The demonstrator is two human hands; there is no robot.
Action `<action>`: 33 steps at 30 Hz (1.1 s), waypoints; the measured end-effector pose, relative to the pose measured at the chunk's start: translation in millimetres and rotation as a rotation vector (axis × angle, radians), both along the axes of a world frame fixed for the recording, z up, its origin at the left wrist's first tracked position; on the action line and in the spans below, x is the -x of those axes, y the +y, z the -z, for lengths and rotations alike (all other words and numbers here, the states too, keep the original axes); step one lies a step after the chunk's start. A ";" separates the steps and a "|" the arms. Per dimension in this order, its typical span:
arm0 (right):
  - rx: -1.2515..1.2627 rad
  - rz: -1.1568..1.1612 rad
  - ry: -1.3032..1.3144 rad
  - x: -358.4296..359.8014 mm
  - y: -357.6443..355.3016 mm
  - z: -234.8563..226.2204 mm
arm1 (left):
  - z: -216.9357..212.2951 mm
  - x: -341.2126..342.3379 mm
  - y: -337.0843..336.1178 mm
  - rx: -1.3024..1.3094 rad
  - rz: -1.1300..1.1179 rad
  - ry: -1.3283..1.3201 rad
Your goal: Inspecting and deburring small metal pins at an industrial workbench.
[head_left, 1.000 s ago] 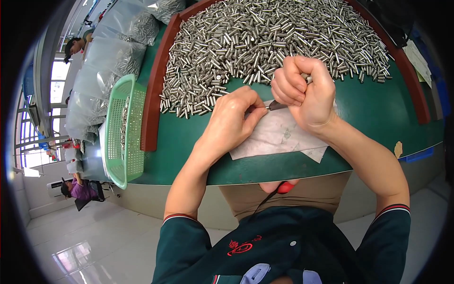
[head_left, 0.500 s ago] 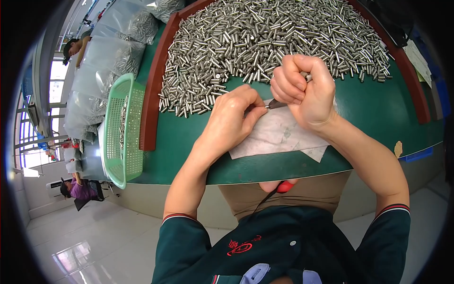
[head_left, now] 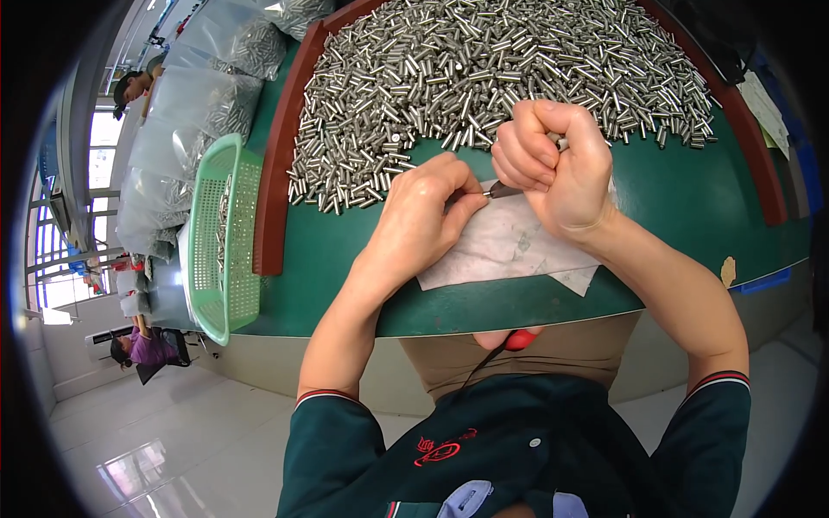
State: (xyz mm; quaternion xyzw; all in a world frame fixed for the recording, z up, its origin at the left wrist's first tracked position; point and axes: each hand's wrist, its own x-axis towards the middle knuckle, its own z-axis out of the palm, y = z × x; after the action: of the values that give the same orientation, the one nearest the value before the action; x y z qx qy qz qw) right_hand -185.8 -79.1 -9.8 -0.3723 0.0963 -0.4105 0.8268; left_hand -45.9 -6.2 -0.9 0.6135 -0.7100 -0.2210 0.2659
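Between thumb and fingertips, my left hand pinches a small metal pin. My right hand is wrapped in a fist round a dark, slim tool. The tool's tip points left and meets the pin's end, or nearly so; most of its handle is hidden in my fist. Both hands are over a whitish, stained cloth on the green tabletop. Just beyond them spreads a large heap of short, shiny metal pins.
Red-brown rails border the heap. Left of them stands a green perforated basket with metal pins inside. Clear plastic bags full of pins line the far left. A yellowish scrap lies near the right edge. Two other people are farther left.
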 end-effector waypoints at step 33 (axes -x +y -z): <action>0.021 0.024 0.086 -6.3 3.7 -1.4 | -8.7 -61.8 -6.0 -0.159 -0.109 1.413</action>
State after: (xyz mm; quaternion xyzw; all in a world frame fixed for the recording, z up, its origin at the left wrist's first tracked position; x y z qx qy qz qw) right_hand -179.5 -75.4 -8.4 -0.3971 0.1322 -0.4050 0.8129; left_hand 15.9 -12.2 7.7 0.3758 -0.3180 -0.6033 0.6275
